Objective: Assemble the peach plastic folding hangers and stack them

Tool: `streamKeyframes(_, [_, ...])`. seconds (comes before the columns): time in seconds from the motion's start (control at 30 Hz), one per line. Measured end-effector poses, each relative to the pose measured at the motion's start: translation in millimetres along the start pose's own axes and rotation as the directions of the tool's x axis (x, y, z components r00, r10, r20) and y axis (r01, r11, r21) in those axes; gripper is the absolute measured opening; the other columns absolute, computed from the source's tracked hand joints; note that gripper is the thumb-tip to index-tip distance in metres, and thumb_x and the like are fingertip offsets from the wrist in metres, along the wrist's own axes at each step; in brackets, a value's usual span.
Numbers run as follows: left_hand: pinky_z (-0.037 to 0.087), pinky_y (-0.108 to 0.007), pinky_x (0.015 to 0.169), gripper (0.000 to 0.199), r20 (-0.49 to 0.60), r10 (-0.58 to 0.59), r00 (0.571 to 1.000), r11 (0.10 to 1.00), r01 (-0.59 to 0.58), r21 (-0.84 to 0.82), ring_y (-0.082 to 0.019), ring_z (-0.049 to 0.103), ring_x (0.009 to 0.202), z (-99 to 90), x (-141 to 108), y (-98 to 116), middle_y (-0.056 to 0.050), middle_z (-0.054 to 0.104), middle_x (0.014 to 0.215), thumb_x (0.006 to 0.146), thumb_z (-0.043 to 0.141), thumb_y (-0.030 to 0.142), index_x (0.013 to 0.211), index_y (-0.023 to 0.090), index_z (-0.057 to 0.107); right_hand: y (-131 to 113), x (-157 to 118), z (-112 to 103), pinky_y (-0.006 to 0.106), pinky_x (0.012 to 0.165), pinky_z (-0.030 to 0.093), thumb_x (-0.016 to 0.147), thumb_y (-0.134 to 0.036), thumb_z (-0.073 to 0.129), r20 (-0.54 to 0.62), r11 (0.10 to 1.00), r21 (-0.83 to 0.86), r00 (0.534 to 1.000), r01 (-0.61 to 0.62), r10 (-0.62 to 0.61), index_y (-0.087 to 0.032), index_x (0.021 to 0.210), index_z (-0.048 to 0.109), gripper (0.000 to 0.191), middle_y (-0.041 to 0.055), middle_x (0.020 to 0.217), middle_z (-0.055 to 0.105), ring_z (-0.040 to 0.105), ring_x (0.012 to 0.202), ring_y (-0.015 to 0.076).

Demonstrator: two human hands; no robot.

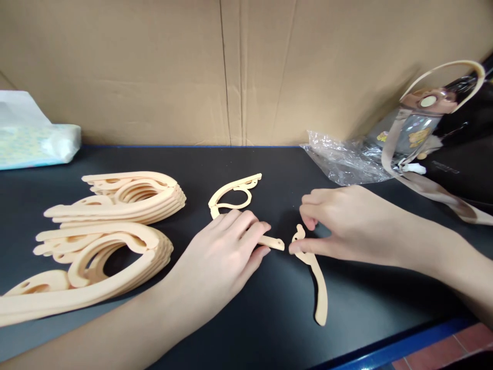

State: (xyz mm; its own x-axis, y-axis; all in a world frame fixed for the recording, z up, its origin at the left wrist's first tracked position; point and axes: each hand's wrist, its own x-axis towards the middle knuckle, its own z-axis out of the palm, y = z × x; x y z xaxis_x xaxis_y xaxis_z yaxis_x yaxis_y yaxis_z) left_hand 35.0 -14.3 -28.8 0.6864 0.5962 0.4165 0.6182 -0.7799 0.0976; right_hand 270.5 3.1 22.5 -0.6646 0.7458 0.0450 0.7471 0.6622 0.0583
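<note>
My left hand (227, 246) is closed over a cream plastic folding hanger (230, 198), whose hinged, looped half shows beyond my fingers. The hanger's other arm (274, 242) sticks out to the right between thumb and fingers; its middle is hidden under the hand. To the right, a loose curved hanger arm (319, 295) with a small hooked, holed end lies on the table. My right hand (339, 221) hovers at that end, its thumb across the piece and its curled fingers apart from the thumb, not gripping it.
Two stacks of folded cream hangers, a rear stack (154, 208) and a front stack (127, 277), lie at left on the black table (250, 318). A tissue pack (38, 139) is behind them. Clear plastic wrap (339, 159) and a strapped bottle (419, 123) stand back right, before a cardboard wall (173, 72).
</note>
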Motion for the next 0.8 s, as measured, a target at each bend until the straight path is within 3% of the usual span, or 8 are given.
streamKeyframes(0.07, [0.052,-0.038,0.073,0.017,0.042,0.011,0.999,0.998,-0.009,-0.055,-0.024,0.062,0.087,0.3,1.1,-0.9,-0.007,0.064,0.099,0.098,0.047,0.016,0.107,0.016,0.062,-6.3,-1.7,2.2,0.029,0.051,0.027,0.078,-0.06,0.068,-0.002,1.0,-0.027,1.0,-0.009,0.009,-0.018,0.065,0.058,0.046,0.0011,0.063,0.057,0.052,0.054,0.0159])
streamKeyframes(0.23, [0.049,-0.037,0.079,0.014,0.142,0.075,0.987,0.982,-0.048,-0.184,-0.021,0.059,0.089,0.7,4.4,-1.9,-0.005,0.061,0.103,0.098,0.046,0.014,0.097,0.016,0.06,-14.3,-2.1,-0.3,0.029,0.053,0.029,0.08,-0.02,0.065,0.059,0.998,0.058,0.997,0.036,-0.04,-0.02,0.071,0.065,0.01,-0.0013,0.071,0.059,0.055,0.063,0.0144])
streamKeyframes(0.33, [0.047,-0.037,0.08,0.014,0.139,0.055,0.989,0.976,-0.024,-0.217,-0.021,0.057,0.09,-0.1,4.9,-1.0,-0.006,0.06,0.101,0.099,0.044,0.015,0.097,0.015,0.058,-11.4,0.6,-3.5,0.028,0.056,0.031,0.077,-0.011,0.062,0.098,0.993,0.099,0.993,0.061,-0.07,-0.02,0.068,0.062,0.012,-0.002,0.072,0.058,0.054,0.067,0.0142])
streamKeyframes(0.63, [0.044,-0.033,0.077,0.009,0.17,-0.02,0.985,0.949,0.072,-0.307,-0.018,0.054,0.087,-3.3,2.5,-3.5,-0.002,0.058,0.098,0.099,0.047,0.018,0.093,0.019,0.053,5.0,2.7,-5.0,0.033,0.075,0.04,0.084,-0.006,0.054,0.121,0.975,0.152,0.976,0.162,-0.181,-0.019,0.08,0.06,0.015,0.0021,0.09,0.061,0.054,0.082,0.0191])
streamKeyframes(0.73, [0.043,-0.031,0.078,0.006,0.152,-0.049,0.987,0.937,0.098,-0.336,-0.017,0.055,0.088,-3.2,2.0,-4.2,0.0,0.058,0.098,0.098,0.05,0.018,0.095,0.021,0.054,3.5,3.4,-2.8,0.033,0.073,0.041,0.088,-0.017,0.058,0.079,0.975,0.132,0.979,0.179,-0.19,-0.019,0.081,0.062,0.008,0.0026,0.088,0.061,0.055,0.08,0.0193])
streamKeyframes(0.8, [0.043,-0.03,0.078,0.005,0.133,-0.06,0.989,0.933,0.103,-0.345,-0.017,0.056,0.089,-2.8,1.6,-4.2,0.001,0.059,0.097,0.097,0.051,0.018,0.095,0.021,0.055,1.8,5.2,1.2,0.033,0.07,0.041,0.089,-0.03,0.064,0.01,0.981,0.083,0.984,0.175,-0.177,-0.018,0.082,0.063,0.014,0.0039,0.088,0.062,0.056,0.078,0.0197])
